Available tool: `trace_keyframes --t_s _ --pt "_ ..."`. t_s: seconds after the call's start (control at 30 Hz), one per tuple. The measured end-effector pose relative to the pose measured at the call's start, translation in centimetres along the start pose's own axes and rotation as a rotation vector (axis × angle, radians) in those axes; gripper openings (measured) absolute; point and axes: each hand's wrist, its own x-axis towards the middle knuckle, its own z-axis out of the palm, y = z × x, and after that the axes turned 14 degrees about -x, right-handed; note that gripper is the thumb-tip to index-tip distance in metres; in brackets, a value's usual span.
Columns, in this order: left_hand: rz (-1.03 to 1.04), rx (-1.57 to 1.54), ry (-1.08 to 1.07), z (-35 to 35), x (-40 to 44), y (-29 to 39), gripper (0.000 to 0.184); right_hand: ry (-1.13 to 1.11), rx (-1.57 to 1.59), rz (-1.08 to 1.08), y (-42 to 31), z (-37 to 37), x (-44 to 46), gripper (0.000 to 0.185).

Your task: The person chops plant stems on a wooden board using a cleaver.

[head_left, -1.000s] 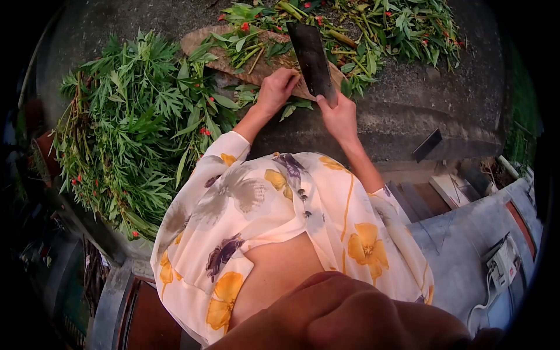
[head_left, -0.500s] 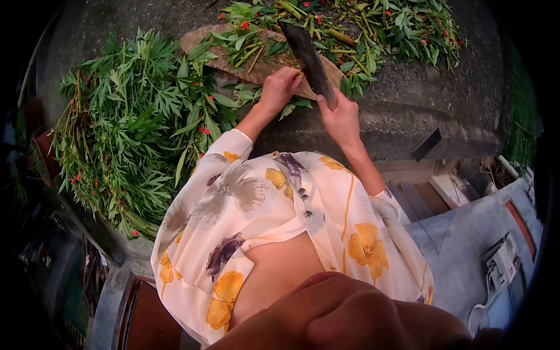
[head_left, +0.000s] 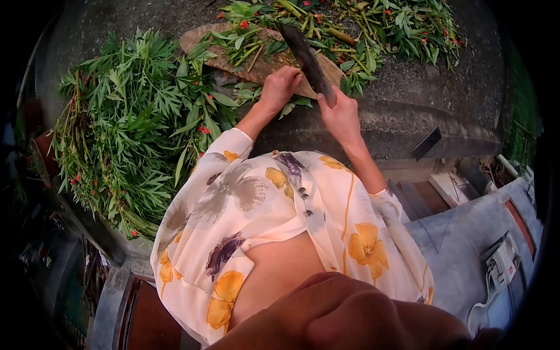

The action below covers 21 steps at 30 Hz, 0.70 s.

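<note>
My right hand (head_left: 341,115) is wrapped round the handle of a knife (head_left: 304,58) with a broad dark blade. The blade slants up and left over a wooden chopping board (head_left: 198,38). Close to the blade's left side, my left hand (head_left: 280,87) is closed at the board's near edge; what its fingers grip, perhaps a bit of stem, is too small to make out. Cut stems and leaves (head_left: 248,45) lie on the board, partly behind the blade.
To the left is a large heap of leafy green plants (head_left: 134,111) with red flowers. More chopped greenery (head_left: 420,35) lies beyond the board on the rough concrete surface (head_left: 461,99). A small dark flat piece (head_left: 427,144) rests at its near right edge.
The knife blade has tilted slightly, its far end shifting a little to the left. My left hand and the plants look the same.
</note>
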Motion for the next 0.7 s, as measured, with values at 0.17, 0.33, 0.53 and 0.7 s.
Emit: trace_keyframes --t_s 0.17,0.33,0.53,0.7 --pt "-0.023 0.049 -0.034 0.0 -0.1 0.1 0.012 -0.008 -0.047 0.009 0.9 0.6 0.1 0.019" --pt "-0.132 -0.163 0.077 0.1 0.0 1.9 0.015 -0.017 -0.038 0.049 1.4 1.1 0.2 0.019" --pt "-0.003 -0.077 0.067 -1.2 0.1 2.5 0.016 -0.007 -0.016 0.004 1.1 1.3 0.4 0.020" --pt "0.038 -0.059 0.081 -1.2 0.0 2.6 0.013 -0.004 -0.022 0.004 0.8 1.2 0.1 0.019"
